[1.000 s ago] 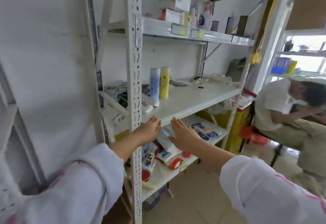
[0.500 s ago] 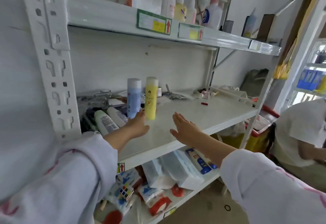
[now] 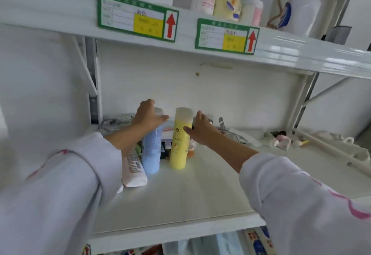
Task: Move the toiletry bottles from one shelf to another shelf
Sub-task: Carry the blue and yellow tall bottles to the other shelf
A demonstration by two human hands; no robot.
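Bottles stand upright on the white middle shelf point(image 3: 200, 190), right at the person's hands. The left hand point(image 3: 147, 117) is draped over the top of the blue bottle point(image 3: 152, 152), fingers spread and curling over its pale cap; whether they have closed into a firm hold cannot be told. The right hand point(image 3: 200, 130) is open, fingers apart, its thumb touching the right side of the yellow bottle point(image 3: 179, 142) and the other fingers reaching behind it, not wrapped around it. The yellow bottle stands between the two hands, just beside the blue one. Below the left wrist a white tube point(image 3: 134, 171) lies on its side, touching the base of the blue bottle; its printing is too blurred to read. The yellow bottle carries a small dark emblem and lines of tiny text, also unreadable.

Above both hands, the upper shelf's front edge point(image 3: 281, 52) bears two green-bordered labels point(image 3: 137, 16) with yellow panels and red arrows pointing up; the handwriting on them is illegible. Pump bottles point(image 3: 226, 2) stand on that shelf, one white with red characters.
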